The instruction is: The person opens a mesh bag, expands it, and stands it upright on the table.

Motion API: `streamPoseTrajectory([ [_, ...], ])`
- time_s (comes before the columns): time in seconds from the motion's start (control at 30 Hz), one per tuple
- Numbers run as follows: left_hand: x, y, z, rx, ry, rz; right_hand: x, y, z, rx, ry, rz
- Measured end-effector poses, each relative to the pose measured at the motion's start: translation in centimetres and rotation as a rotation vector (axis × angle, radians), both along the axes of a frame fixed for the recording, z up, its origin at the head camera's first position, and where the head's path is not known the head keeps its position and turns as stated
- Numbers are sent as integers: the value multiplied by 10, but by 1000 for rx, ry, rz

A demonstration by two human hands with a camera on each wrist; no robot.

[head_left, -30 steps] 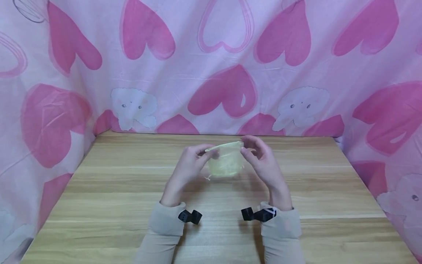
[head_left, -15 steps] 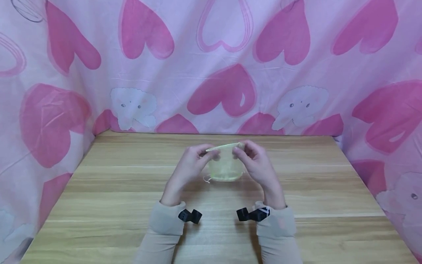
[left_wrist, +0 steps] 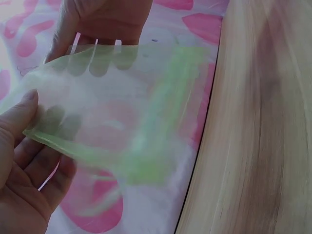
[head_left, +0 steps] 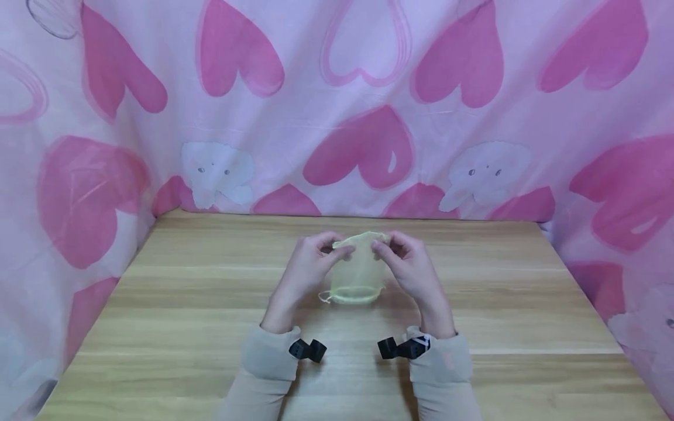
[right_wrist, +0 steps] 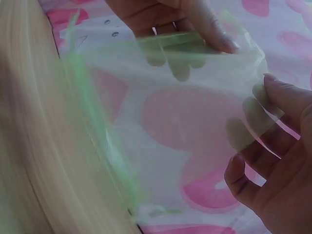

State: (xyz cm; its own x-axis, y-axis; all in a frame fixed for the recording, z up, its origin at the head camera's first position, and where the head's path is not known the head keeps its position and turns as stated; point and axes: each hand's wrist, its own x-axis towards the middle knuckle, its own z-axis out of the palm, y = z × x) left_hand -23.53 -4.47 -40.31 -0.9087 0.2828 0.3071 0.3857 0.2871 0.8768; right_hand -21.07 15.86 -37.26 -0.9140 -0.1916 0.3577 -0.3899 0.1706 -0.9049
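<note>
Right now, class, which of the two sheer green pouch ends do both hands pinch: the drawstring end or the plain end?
The plain end: both hands pinch it uppermost, while the drawstring end hangs free near the wooden table.

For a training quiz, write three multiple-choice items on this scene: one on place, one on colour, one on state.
1. Where is the pouch?
A. flat on the table
B. held above the table
C. on the curtain

2. What colour is the pouch?
A. sheer pale green
B. solid red
C. black

3. How is the pouch held?
A. left hand only
B. right hand only
C. both hands pinch its top

Answers:
1 B, it hangs between raised hands.
2 A, fingers show through green mesh.
3 C, each grip pinches a top corner.
</note>
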Motion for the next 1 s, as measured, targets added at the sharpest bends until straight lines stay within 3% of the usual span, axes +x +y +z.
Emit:
streamPoseTrajectory([
  [0.23, 2, 1, -2, 28, 23, 53, 0, -6, -2, 21, -27, -6],
  [0.4, 0, 0, 0, 35, 122, 74, 0, -9, -1, 11, -10, -7],
  [0.57, -4, 1, 4, 89, 222, 52, -2, -9, 5, 10, 13, -17],
  [0.83, 1, 4, 10, 107, 217, 40, 0, -10, 8, -29, 76, 30],
  [1.0, 4, 6, 12, 151, 221, 37, 3, -11, 13, -28, 79, 7],
])
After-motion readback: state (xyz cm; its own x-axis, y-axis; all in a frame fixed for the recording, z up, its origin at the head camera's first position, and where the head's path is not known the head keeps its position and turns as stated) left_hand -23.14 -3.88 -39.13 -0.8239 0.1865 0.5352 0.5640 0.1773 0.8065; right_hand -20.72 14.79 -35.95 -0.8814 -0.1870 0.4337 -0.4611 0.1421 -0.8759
